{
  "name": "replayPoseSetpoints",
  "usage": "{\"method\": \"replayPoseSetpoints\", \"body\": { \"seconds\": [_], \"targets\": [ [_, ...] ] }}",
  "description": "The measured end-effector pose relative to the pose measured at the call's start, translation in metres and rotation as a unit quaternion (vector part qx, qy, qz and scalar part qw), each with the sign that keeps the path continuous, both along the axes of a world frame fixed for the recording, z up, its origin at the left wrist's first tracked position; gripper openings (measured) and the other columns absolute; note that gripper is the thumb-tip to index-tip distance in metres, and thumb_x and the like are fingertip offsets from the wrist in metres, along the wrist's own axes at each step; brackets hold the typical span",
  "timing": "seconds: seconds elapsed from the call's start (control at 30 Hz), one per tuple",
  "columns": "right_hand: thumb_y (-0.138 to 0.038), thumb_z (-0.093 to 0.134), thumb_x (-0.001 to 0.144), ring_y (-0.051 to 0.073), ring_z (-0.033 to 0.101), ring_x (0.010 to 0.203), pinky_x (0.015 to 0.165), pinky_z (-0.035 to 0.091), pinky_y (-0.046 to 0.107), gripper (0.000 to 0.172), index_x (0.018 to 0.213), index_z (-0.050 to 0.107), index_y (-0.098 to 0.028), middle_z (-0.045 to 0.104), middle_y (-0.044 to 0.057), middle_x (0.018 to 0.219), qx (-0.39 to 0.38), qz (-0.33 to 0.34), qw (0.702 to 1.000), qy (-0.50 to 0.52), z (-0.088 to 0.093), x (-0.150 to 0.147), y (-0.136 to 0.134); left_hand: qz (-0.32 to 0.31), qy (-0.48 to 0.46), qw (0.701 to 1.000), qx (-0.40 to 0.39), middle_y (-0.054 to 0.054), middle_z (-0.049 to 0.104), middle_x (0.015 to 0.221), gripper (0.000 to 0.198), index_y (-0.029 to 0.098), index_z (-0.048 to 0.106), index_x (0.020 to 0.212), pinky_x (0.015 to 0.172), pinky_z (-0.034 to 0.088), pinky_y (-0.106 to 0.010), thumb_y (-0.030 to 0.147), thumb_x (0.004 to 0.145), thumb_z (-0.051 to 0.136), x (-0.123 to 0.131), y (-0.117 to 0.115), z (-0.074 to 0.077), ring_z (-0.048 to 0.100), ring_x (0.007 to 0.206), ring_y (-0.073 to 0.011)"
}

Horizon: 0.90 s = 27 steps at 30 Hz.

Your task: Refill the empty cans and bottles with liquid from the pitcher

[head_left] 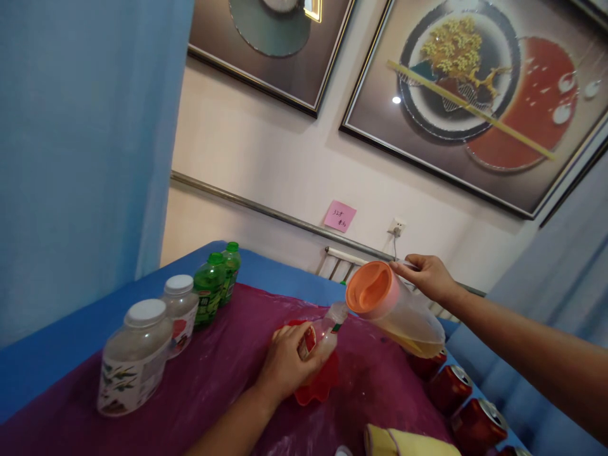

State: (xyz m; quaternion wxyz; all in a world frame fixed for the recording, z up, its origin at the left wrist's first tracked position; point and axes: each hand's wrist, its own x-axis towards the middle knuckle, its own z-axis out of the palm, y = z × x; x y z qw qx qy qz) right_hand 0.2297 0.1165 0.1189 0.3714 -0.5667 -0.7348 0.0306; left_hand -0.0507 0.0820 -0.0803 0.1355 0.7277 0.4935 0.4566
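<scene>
My left hand [292, 361] is wrapped round a small clear plastic bottle [327, 326] with a red label, its open neck leaning up to the right. Beneath the bottle a red scalloped dish [320, 380] rests on the purple sheet. With its fingers closed on the handle, my right hand [427, 275] holds a translucent pitcher [403, 316] with an orange lid [373, 288]. The pitcher is tipped to the left, and yellowish liquid lies along its lower side. Its lid is close to the bottle's mouth; I cannot make out a stream between them.
On the left stand two white-capped jars [135, 361] and two green bottles [209, 288]. Several red cans [479, 424] line the right edge. A folded yellow cloth [411, 442] lies in front on the purple sheet [223, 392]. A metal rail [266, 206] runs along the wall.
</scene>
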Motion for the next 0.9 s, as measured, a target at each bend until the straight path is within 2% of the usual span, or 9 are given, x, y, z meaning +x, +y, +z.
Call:
{"method": "replayPoseSetpoints", "body": {
  "seconds": [0.27,0.43,0.9],
  "targets": [
    [-0.068,0.065,0.075,0.009,0.022,0.05,0.046,0.017,0.026,0.059,0.053,0.031,-0.024,0.024,-0.007,0.053,-0.004,-0.006,1.0,-0.005,0.0012,-0.002,-0.0012,-0.003,0.001,1.0,0.011,-0.002,0.071,0.081,0.028,0.025,0.066,0.086,0.077,0.044,-0.035,0.051,0.077,0.066,-0.0009,0.0008,-0.0028,0.063,0.078,-0.0227],
    [-0.068,0.066,0.075,0.008,0.023,0.049,0.045,0.017,0.026,0.06,0.053,0.032,-0.024,0.024,-0.007,0.052,-0.003,-0.005,1.0,-0.003,0.0001,-0.0008,-0.0002,-0.001,0.001,1.0,0.004,-0.002,0.073,0.087,0.029,0.025,0.067,0.091,0.079,0.045,-0.035,0.049,0.075,0.07,-0.0003,0.0023,-0.0051,0.065,0.083,-0.0235],
    [-0.069,0.068,0.072,0.008,0.023,0.048,0.043,0.017,0.025,0.062,0.052,0.03,-0.024,0.024,-0.007,0.05,0.005,0.0,1.0,-0.004,0.0031,-0.0039,-0.0035,-0.004,-0.004,1.0,0.012,-0.002,0.071,0.082,0.029,0.025,0.067,0.086,0.078,0.045,-0.035,0.052,0.077,0.067,0.0,-0.0006,0.0006,0.064,0.08,-0.0229]
  ]
}}
